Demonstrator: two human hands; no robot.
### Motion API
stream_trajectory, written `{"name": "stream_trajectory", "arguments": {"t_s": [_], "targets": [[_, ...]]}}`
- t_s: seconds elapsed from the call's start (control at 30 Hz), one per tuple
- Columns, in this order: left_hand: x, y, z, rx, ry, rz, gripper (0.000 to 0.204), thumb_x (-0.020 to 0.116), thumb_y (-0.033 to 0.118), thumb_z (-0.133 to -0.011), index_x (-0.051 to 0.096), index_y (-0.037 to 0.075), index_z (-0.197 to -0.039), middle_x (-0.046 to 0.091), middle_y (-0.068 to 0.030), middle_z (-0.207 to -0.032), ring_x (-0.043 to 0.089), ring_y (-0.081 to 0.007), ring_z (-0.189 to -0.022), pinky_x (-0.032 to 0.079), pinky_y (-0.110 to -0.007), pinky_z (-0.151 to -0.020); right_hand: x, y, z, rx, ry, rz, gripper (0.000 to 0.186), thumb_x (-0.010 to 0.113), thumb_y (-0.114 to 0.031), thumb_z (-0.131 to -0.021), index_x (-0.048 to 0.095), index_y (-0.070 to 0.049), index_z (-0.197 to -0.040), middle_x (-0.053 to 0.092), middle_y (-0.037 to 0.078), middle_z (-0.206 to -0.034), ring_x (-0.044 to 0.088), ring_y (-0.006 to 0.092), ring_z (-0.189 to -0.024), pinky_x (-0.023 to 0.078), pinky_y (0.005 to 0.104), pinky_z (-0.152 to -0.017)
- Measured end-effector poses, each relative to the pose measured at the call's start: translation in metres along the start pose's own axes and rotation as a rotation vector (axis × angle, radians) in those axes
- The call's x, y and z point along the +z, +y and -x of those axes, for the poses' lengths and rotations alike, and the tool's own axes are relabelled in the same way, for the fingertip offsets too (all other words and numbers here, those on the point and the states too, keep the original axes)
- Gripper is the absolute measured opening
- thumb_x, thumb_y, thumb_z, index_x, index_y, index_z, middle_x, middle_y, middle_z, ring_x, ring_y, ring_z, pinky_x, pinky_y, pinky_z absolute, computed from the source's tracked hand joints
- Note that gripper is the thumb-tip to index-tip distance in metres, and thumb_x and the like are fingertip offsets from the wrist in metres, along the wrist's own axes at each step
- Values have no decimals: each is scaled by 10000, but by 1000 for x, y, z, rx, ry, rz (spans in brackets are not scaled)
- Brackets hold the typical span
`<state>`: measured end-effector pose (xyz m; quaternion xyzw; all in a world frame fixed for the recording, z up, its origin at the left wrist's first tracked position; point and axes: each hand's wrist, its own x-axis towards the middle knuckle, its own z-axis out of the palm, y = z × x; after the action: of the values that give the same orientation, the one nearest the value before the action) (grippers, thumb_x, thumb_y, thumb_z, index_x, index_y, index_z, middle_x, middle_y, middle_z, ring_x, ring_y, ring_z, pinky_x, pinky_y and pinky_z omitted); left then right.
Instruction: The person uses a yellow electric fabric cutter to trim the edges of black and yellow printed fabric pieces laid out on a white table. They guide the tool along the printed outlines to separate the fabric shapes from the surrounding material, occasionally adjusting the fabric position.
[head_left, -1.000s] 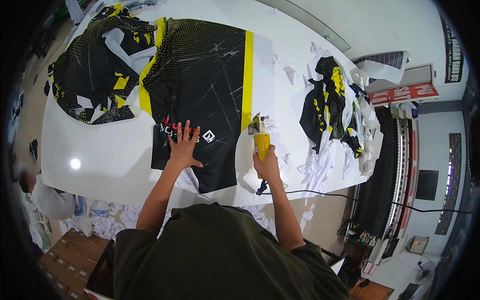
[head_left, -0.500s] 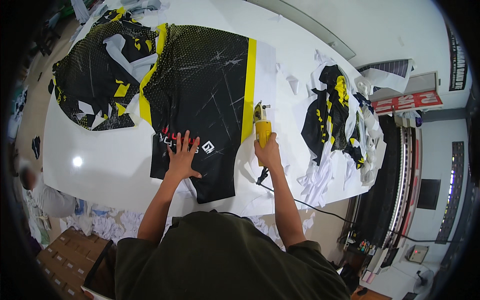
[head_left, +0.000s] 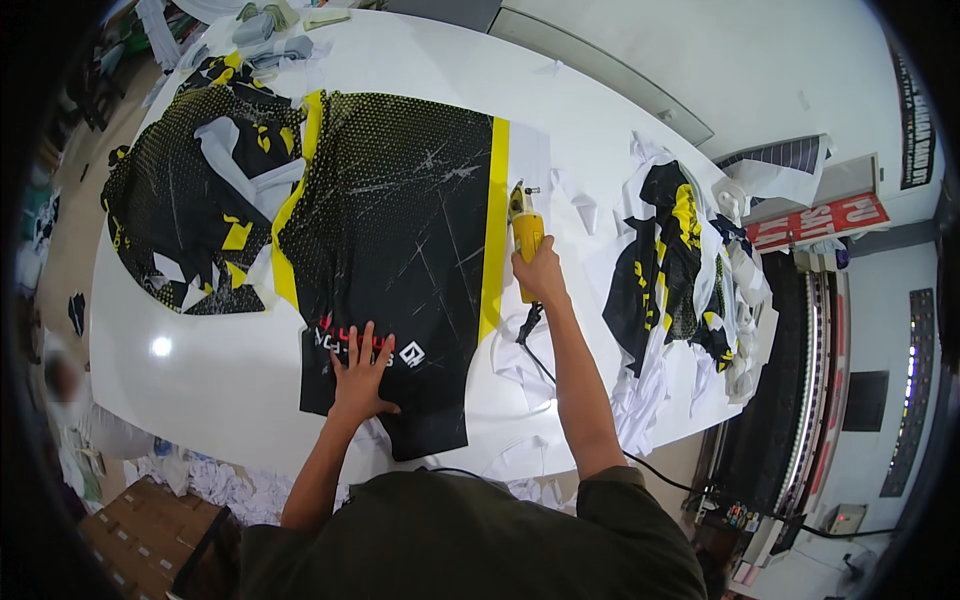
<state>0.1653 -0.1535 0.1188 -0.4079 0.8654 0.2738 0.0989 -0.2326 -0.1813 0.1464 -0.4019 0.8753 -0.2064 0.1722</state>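
Note:
A black fabric panel (head_left: pixel 400 230) with a dotted pattern and yellow side strips lies on the white table (head_left: pixel 200 380). My left hand (head_left: pixel 362 378) rests flat on its lower part, fingers spread across the printed lettering. In my right hand (head_left: pixel 540 272) is a yellow handheld electric fabric cutter (head_left: pixel 527 232), its metal head pointing away from me. The cutter is just right of the panel's right yellow strip (head_left: pixel 494 230), over white material. A power cord trails from its near end, partly hidden under my right forearm.
More black and yellow cut fabric (head_left: pixel 170 200) lies left of the panel. At the right, a heap of black, yellow and white scraps (head_left: pixel 665 260) covers the table. Brown cartons (head_left: pixel 150 535) stand at lower left, and a long dark machine (head_left: pixel 775 380) is beyond the table's right edge.
The view has shifted, so the table sits lower in the picture. Along the right yellow strip the cutter has moved away from me. My left hand remains on the lettering.

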Motion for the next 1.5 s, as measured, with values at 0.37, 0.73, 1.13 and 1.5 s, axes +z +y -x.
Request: {"name": "stream_trajectory", "arguments": {"t_s": [0.37,0.73,1.13,1.5], "targets": [[-2,1,-5,-24,-58,-10,1482,986,499,-430,183,298,-1659,45,-180,-1729,42,-467,-1578,180,-815,-1121,-5,-30,-148,-3,0,34,694,696,-326,-822,395,136,-1244,661,412,-1061,682,542,-986,579,525,-867],[-11,11,-10,-45,-100,10,1444,973,517,-436,229,283,-1652,56,-205,-1722,42,-486,-1572,174,-842,-1087,0,-44,-292,23,135,-127,696,705,-351,-815,439,127,-1247,679,383,-1069,700,502,-1002,587,505,-873],[-36,83,-220,343,-37,-315,1211,615,860,-746,166,216,-1668,8,-207,-1727,-45,-488,-1570,-9,-792,-1148,-66,131,278,328,66,-377,651,715,-280,-883,428,40,-1372,705,316,-991,709,483,-929,562,508,-812],[-75,155,-246,565,340,-103,990,608,659,-911,204,148,-1656,99,-198,-1720,90,-454,-1574,86,-771,-1168,-56,73,493,549,232,-299,565,711,-175,-889,456,57,-1336,684,326,-993,696,483,-929,545,508,-803]]}}
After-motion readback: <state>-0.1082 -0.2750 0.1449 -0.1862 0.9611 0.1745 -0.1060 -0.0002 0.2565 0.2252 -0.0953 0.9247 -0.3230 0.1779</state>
